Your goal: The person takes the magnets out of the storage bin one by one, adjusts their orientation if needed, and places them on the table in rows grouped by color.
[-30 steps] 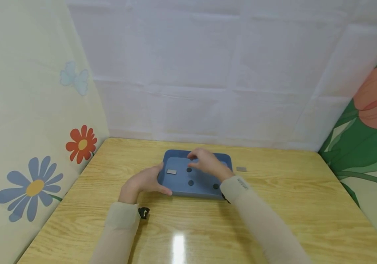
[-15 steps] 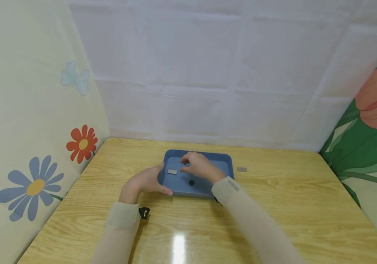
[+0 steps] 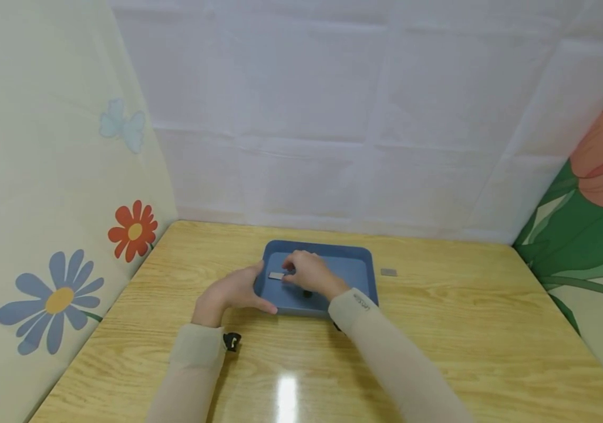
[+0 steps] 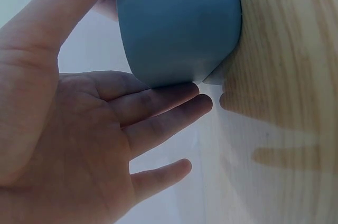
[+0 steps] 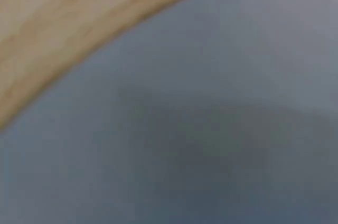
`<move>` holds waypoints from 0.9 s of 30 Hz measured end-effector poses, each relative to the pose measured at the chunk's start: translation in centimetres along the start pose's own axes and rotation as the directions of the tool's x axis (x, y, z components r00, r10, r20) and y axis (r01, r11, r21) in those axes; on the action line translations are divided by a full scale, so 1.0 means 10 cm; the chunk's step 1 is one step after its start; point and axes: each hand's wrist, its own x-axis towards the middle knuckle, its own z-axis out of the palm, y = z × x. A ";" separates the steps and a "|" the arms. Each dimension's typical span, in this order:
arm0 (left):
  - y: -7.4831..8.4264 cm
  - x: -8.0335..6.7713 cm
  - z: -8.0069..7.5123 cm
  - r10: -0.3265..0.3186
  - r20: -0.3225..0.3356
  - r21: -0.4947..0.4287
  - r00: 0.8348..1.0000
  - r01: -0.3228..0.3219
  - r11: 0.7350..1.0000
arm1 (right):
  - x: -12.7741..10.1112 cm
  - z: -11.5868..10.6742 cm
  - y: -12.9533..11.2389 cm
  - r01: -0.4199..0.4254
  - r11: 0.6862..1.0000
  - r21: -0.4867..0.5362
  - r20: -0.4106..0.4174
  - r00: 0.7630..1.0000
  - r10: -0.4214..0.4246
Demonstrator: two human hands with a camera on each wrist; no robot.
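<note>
A shallow blue tray [image 3: 343, 267] sits on the wooden table. In the head view my left hand [image 3: 229, 289] holds its left end, thumb along the front wall and fingers by the left side. The left wrist view shows this hand [image 4: 95, 134] with its outer fingers extended against the tray's wall [image 4: 179, 23]. My right hand [image 3: 309, 273] hovers inside the tray, thumb and forefinger apart, by the right end of a small light-grey rectangular plate [image 3: 276, 275]. A dark spot shows between its fingers; I cannot tell what it is. A black disc [image 3: 307, 294] lies partly under this hand.
A second small grey plate [image 3: 388, 272] lies on the table [image 3: 465, 329] right of the tray. A white cloth wall [image 3: 333, 147] stands behind, with flower-printed cloths on both sides. The right wrist view is blurred, showing only a blue-grey surface [image 5: 185, 145] and wood.
My right hand has moved left and slightly towards me, from the tray's back middle to the light-grey plate, and now hides more of the discs. My left hand has stayed at the tray.
</note>
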 end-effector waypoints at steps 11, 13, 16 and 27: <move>0.03 -0.03 -0.01 -0.001 -0.004 -0.015 1.000 0.001 1.000 | 0.08 0.10 0.04 -0.019 1.000 -0.013 -0.014 1.000 0.019; 0.02 -0.03 0.00 -0.001 -0.005 -0.015 1.000 0.001 1.000 | 0.09 0.11 0.04 -0.017 1.000 -0.017 -0.014 1.000 0.017; 0.01 -0.03 0.00 0.004 -0.008 -0.016 1.000 -0.004 1.000 | 0.11 0.13 0.03 -0.014 1.000 -0.026 -0.017 1.000 0.013; 0.02 -0.02 0.00 -0.004 -0.004 -0.021 1.000 0.004 1.000 | 0.18 0.16 0.02 -0.017 0.999 -0.046 -0.041 0.999 0.016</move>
